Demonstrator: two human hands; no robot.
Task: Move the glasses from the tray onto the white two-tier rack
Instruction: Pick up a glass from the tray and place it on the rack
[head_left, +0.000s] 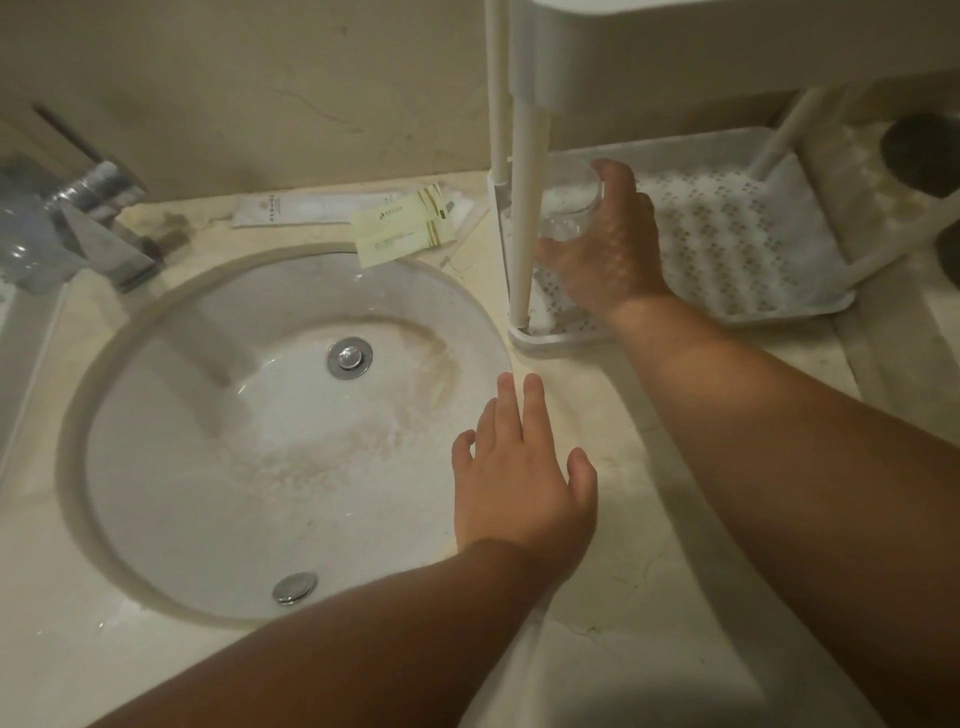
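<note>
Currently, at far left of frame, a chrome faucet (98, 208) stands on the table (597, 597), spout angled toward the round white sink (104, 415) that fills left and centre. At upper centre, behind the sink rim, lie flat sachets (400, 223) and a long white packet (311, 208); they are apart from the work.

Left hand (519, 478), lower centre: fingers straight and loosely spread, holding nothing, hovering over or resting at the sink's right rim; contact cannot be told. Judgement: it is idle, or is steadying the body.

Right of centre, the white two-tier rack (524, 218) stands with its near post planted at the front-left corner of the lower tier. The upper tier shows only as an edge at top of frame.

Right hand (608, 244), just right of that post: fingers curled round a clear glass (566, 202), gripped from the side, rim toward the wall. The glass is low over the left end of the perforated lower tier; whether it touches cannot be told. Judgement: a side grip keeps the hand clear of the shelf above.

Obstacles: the post beside the glass and the upper tier overhead limit the path. At far right, a dark round object (919, 156) sits behind the rack, unidentifiable. No separate tray is distinguishable.
</note>
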